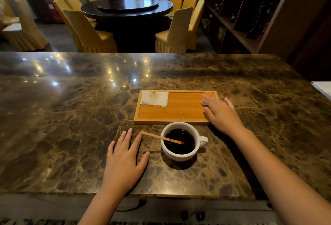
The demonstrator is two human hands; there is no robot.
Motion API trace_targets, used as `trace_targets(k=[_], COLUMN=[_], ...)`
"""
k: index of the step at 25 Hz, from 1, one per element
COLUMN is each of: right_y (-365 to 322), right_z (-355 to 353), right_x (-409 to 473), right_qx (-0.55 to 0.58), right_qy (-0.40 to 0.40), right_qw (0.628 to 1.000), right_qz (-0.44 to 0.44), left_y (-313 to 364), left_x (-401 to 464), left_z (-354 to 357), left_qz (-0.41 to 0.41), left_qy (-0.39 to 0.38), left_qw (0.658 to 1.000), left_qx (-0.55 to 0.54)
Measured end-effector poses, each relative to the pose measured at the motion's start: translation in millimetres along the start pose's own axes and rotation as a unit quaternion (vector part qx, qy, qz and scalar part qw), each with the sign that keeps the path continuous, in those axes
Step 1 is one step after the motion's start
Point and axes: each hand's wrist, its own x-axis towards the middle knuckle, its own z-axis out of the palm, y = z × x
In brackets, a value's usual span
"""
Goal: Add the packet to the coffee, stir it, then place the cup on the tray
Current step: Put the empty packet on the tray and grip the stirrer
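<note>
A white cup (180,154) of black coffee stands on the marble counter just in front of a wooden tray (175,111). A wooden stir stick (157,136) leans in the cup, its free end pointing left. A small orange packet (206,96) lies in the tray's far right corner. My right hand (222,115) rests over the tray's right end, fingertips touching the packet's near edge, fingers spread and not closed around it. My left hand (125,160) lies flat on the counter left of the cup, its fingertips near the stick's free end.
A folded white napkin (155,98) lies in the tray's far left corner. The marble counter (71,117) stretches wide to the left and right. Beyond its far edge are yellow-covered chairs (89,34), a round dark table and a dark shelf unit (250,13).
</note>
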Motion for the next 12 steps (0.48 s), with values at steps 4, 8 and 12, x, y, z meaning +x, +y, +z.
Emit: trace_targets(k=[4,8,12], right_y=[-19,-78,-132], right_z=[-21,-53,-55], right_x=[-7,-23,-45], right_qx=[0.047,0.121,0.106], right_qy=[0.054,0.017,-0.033], right_qw=[0.997,0.981,0.963], right_qz=[-0.024,-0.150,-0.246], left_y=[-1,-2,-3], left_x=[0,1,0], left_z=[0,2,4], left_qz=[0.002,0.001,0.004], left_qy=[-0.001,-0.003,0.003], left_qw=[1.000,1.000,1.000], left_qx=[0.001,0.001,0.006])
